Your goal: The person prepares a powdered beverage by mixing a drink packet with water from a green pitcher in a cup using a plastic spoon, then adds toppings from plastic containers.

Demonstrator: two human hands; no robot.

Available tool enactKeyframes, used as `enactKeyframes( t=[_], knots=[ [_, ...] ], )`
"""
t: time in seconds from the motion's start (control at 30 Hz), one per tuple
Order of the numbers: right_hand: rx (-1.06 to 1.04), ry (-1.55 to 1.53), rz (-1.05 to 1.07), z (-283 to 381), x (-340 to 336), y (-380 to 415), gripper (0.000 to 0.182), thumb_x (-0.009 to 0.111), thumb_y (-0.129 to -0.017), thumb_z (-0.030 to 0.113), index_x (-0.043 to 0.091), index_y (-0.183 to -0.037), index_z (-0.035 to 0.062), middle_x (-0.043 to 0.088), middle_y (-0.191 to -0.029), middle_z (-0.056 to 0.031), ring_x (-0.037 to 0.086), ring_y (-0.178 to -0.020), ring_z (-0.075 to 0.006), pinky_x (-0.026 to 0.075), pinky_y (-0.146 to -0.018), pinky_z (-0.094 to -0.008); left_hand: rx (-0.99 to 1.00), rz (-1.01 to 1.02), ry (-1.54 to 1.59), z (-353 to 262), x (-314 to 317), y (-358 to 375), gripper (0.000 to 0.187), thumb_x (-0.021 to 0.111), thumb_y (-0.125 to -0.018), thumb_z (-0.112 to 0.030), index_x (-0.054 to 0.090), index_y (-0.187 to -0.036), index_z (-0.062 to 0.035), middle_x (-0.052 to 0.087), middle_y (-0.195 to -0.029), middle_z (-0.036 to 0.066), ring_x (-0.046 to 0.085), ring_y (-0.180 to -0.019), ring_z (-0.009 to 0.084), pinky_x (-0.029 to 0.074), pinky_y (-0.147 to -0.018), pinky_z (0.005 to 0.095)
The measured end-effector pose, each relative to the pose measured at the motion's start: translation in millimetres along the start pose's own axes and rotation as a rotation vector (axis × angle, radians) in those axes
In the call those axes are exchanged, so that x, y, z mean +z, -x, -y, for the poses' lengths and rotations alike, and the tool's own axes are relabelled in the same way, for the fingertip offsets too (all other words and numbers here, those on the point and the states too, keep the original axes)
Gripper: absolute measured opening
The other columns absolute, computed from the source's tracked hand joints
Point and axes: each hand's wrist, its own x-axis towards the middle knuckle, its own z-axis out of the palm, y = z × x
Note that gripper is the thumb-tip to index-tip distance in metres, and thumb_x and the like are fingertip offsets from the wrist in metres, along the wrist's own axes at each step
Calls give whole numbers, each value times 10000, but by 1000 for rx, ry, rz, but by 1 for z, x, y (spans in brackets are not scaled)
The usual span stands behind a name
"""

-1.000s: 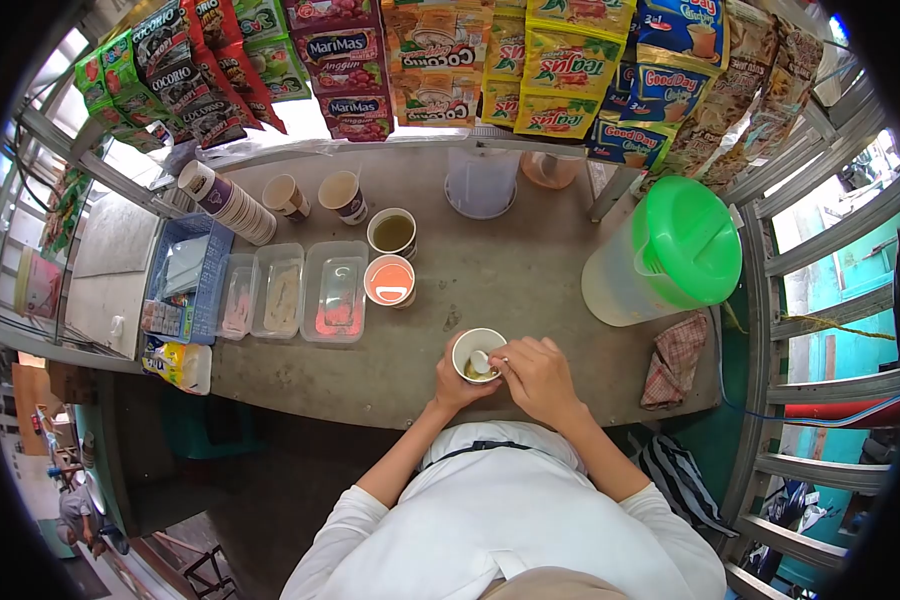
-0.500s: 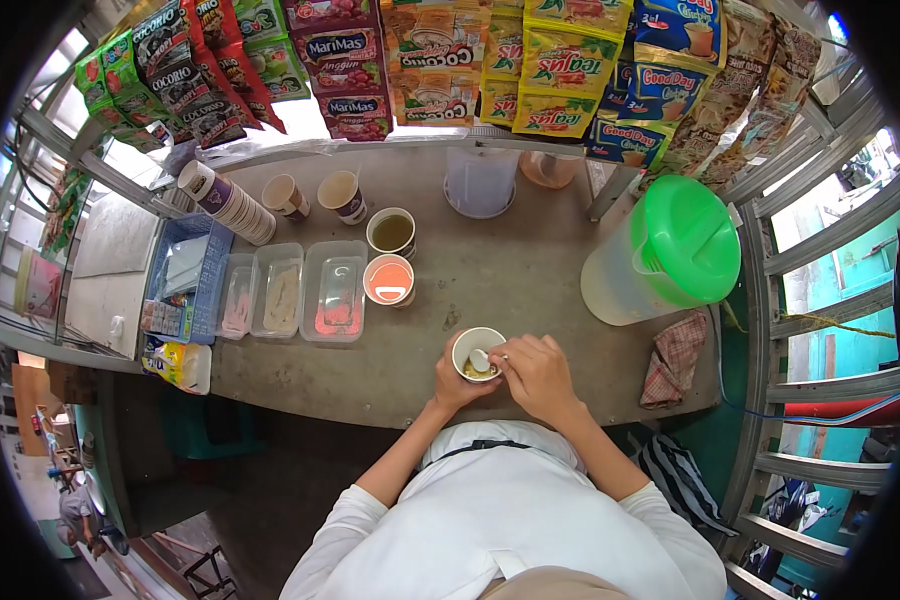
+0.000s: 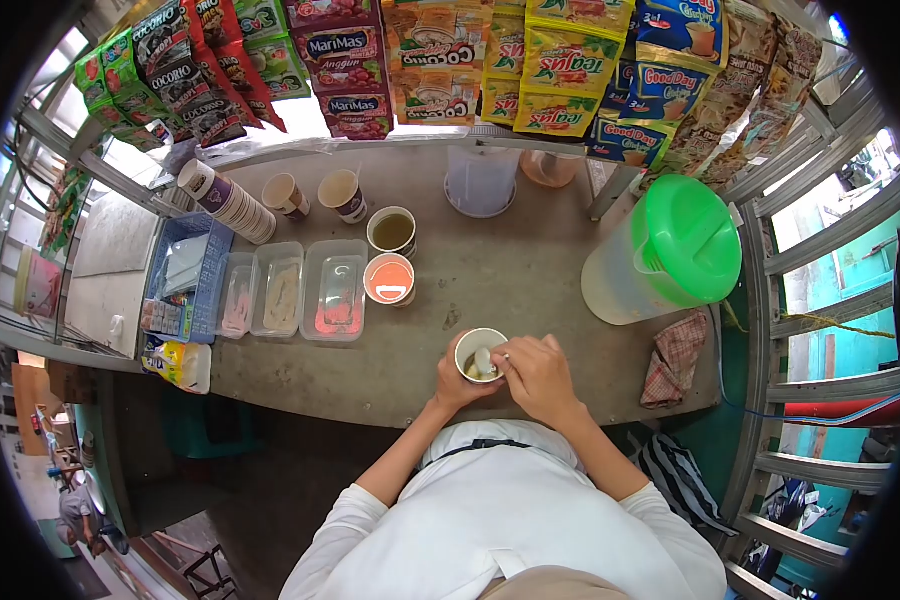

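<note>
A white paper cup [image 3: 470, 347] stands near the front edge of the table. My left hand [image 3: 454, 382] is wrapped around its left side. In my right hand [image 3: 538, 376], a pale spoon [image 3: 484, 360] is pinched by its handle, and its bowl reaches down into the cup. Something yellowish lies at the bottom of the cup, partly hidden by the spoon. To the upper left are a cup with an orange-red drink [image 3: 389, 279] and a cup with a greenish-yellow drink [image 3: 391, 232].
Clear plastic boxes [image 3: 334, 290] with coloured contents sit at the left, beside a blue basket [image 3: 192, 265] and stacked paper cups [image 3: 232, 205]. A green-lidded pitcher [image 3: 660, 255] and a checked cloth [image 3: 673, 362] are at the right. Sachet strips [image 3: 560, 70] hang overhead.
The spoon has shifted slightly inside the cup, and the cup is tilted or moved a little to the right. Both hands keep their hold.
</note>
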Motion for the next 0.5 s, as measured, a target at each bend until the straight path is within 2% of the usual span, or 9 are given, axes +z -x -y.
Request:
enactKeyframes(
  t=[0.2,0.3,0.4,0.5],
  knots=[
    [-11,-206,57,3,-4,-1,114,573,-888,160,647,-863,78,636,-828,-33,561,-728,-203,348,-665,-337,-45,1,50,-1,0,2,914,906,-549,-253,423,-1289,-21,645,-1088,164,663,-974,283,546,-818,372],
    [-20,-41,29,0,-4,-1,107,577,-885,155,651,-875,79,640,-821,-32,562,-733,-201,350,-668,-334,-39,2,47,-3,0,1,912,906,-550,-254,423,-1287,-20,646,-1085,166,663,-974,284,546,-818,371],
    [-40,-194,56,1,-3,-1,100,582,-881,153,653,-886,82,642,-815,-29,563,-736,-199,351,-672,-333,-15,-4,33,-1,-1,0,907,905,-552,-253,425,-1286,-21,647,-1080,168,663,-973,286,545,-820,372],
    [-35,-114,21,-1,-1,-1,98,583,-880,153,656,-889,88,640,-813,-29,563,-737,-197,350,-670,-332,-13,-4,16,0,1,1,902,903,-554,-251,426,-1285,-23,648,-1081,169,662,-973,289,544,-823,373]
  ],
)
